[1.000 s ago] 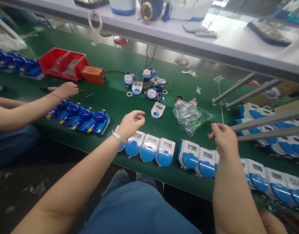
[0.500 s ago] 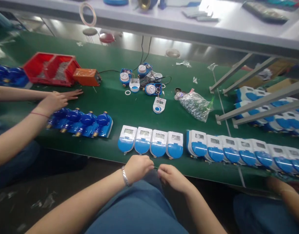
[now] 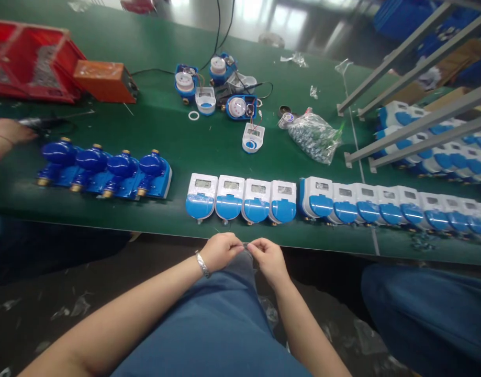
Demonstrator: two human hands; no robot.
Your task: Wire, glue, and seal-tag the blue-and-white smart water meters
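While I sit at the edge of the table, my left hand (image 3: 220,251) and my right hand (image 3: 268,257) meet over my lap, fingertips almost touching. Both hands are pinched closed on something very small and thin (image 3: 246,244) between them; it is too small to say what it is. My left wrist carries a silver bracelet (image 3: 202,264), and both forearms come up from below over my blue trousers.

Just beyond my hands is the green table (image 3: 154,136). A row of white and blue meters (image 3: 240,199) lies near its edge, directly ahead of my grip, and continues far to the right. Ahead and to the left lie four dark blue meter bodies (image 3: 107,170). Further ahead are opened meters with wires (image 3: 224,89), and to the right of them a clear bag of small parts (image 3: 314,137). Far left, another person's hand (image 3: 8,133) rests near red bins (image 3: 28,63).
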